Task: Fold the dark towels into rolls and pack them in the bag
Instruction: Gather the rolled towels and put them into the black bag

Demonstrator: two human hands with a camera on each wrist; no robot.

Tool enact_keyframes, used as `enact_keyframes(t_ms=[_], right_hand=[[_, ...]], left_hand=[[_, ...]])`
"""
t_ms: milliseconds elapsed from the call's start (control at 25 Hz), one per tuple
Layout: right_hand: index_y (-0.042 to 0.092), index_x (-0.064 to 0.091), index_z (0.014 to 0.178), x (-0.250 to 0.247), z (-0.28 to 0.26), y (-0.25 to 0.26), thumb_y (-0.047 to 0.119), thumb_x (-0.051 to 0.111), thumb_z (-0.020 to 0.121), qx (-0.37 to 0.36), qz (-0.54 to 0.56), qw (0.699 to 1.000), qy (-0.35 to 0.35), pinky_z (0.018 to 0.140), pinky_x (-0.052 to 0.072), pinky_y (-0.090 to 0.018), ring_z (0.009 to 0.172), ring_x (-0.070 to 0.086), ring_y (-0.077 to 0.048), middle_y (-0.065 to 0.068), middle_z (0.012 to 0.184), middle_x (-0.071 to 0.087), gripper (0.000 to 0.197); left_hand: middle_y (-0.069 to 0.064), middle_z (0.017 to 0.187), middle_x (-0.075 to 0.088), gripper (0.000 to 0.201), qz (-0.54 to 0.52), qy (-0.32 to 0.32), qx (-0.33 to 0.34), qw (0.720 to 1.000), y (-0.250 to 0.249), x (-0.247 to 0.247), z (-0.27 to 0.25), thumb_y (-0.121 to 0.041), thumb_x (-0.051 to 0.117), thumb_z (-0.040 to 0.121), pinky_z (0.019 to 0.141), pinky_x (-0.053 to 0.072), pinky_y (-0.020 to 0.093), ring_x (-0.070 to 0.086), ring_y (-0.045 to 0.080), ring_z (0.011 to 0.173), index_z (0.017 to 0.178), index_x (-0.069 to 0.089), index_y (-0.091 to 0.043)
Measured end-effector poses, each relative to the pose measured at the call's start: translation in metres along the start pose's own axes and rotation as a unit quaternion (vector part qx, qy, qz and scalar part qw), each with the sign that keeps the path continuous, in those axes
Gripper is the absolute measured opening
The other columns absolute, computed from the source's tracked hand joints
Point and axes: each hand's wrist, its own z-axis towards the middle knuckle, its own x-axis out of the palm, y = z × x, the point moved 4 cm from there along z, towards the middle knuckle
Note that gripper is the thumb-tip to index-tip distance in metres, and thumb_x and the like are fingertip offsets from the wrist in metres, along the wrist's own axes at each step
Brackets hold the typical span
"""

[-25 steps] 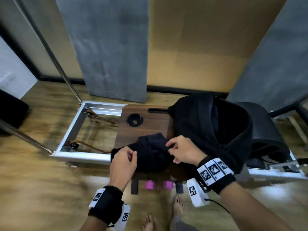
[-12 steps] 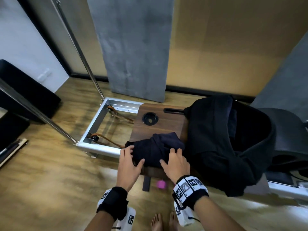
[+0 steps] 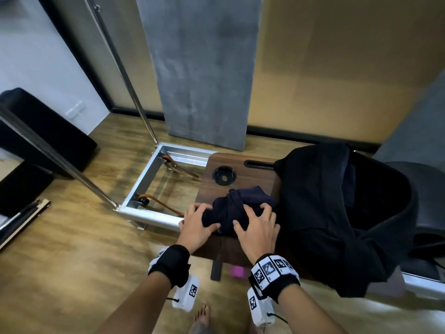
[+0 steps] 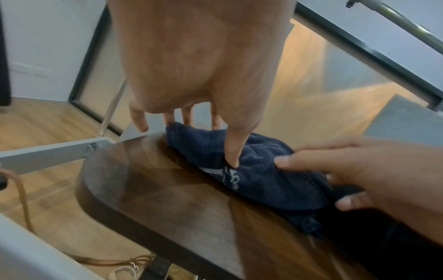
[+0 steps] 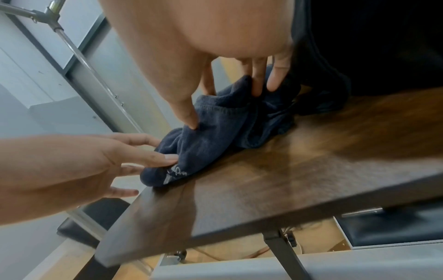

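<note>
A dark navy towel [image 3: 231, 208] lies bunched into a loose roll on the wooden tray table [image 3: 243, 172]. My left hand [image 3: 208, 216] cups its left end, thumb pressed into the near side and fingers over the far side. My right hand [image 3: 249, 214] grips the right part, bent fingers dug into the folds. In the left wrist view my left hand [image 4: 210, 142] sinks its thumb into the towel [image 4: 263, 180] beside a white label. In the right wrist view my right hand [image 5: 225, 108] holds the towel [image 5: 215, 132]. A black bag [image 3: 325, 213] stands open directly right of the towel.
The tray has a round cup hole [image 3: 224, 175] behind the towel. An aluminium frame [image 3: 144, 184] with brown straps lies on the wood floor to the left, and slanted metal poles [image 3: 120, 68] rise from it. A black padded seat [image 3: 428, 189] sits behind the bag.
My hands went from pinching the towel's edges, to lying spread on it, to curling into it now. The towel is bunched tighter. The head view has swung left.
</note>
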Motion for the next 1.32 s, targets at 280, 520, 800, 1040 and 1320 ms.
enact_keyframes(t_ms=[280,520,800,1040,1320], right_hand=[[0.017,0.079,0.108,-0.003,0.018,0.004,0.015,0.081,0.089,0.020,0.271,0.961,-0.042,0.109,0.045,-0.043,0.123,0.058,-0.016,0.006,0.125,0.063,0.020],[0.017,0.065,0.088,0.003,0.002,-0.008,-0.017,0.066,0.086,0.017,0.393,0.919,-0.008,0.117,0.041,-0.043,0.137,0.053,-0.014,0.003,0.134,0.065,0.034],[0.026,0.052,0.140,-0.002,-0.019,-0.021,0.002,0.082,0.084,0.079,0.408,0.909,-0.034,0.110,0.046,-0.031,0.129,0.056,-0.010,0.016,0.131,0.060,0.068],[0.029,0.059,0.140,0.001,-0.045,-0.014,0.020,0.084,0.084,0.006,0.232,0.962,-0.141,0.114,0.043,-0.033,0.136,0.046,-0.011,0.006,0.145,0.046,0.062],[0.018,0.067,0.115,-0.015,-0.038,0.006,0.009,0.071,0.090,-0.074,0.143,0.980,-0.113,0.100,0.048,-0.049,0.112,0.062,-0.022,0.004,0.116,0.066,0.027]], left_hand=[[-0.015,0.139,0.051,0.070,-0.014,0.061,0.031,0.998,0.003,-0.015,0.025,-0.070,0.072,0.084,0.111,0.030,0.047,0.047,0.013,0.134,0.140,0.046,-0.038],[-0.006,0.129,0.073,0.070,-0.188,0.256,0.058,0.946,-0.016,-0.005,0.035,-0.050,0.091,0.075,0.113,0.047,0.050,0.065,0.015,0.125,0.134,0.067,-0.023],[-0.002,0.113,0.062,0.029,-0.247,0.164,0.249,0.922,-0.047,-0.022,0.024,-0.008,0.076,0.093,0.099,0.047,0.030,0.061,0.016,0.112,0.110,0.054,-0.018],[-0.010,0.142,0.055,0.061,-0.226,0.171,0.239,0.929,-0.042,-0.017,0.001,-0.018,0.084,0.088,0.114,0.043,0.028,0.052,0.007,0.135,0.139,0.052,-0.026],[-0.010,0.171,0.017,0.103,-0.017,0.034,0.266,0.963,-0.041,-0.018,-0.012,-0.041,0.086,0.082,0.127,0.018,0.046,0.018,0.014,0.158,0.163,0.023,-0.040]])
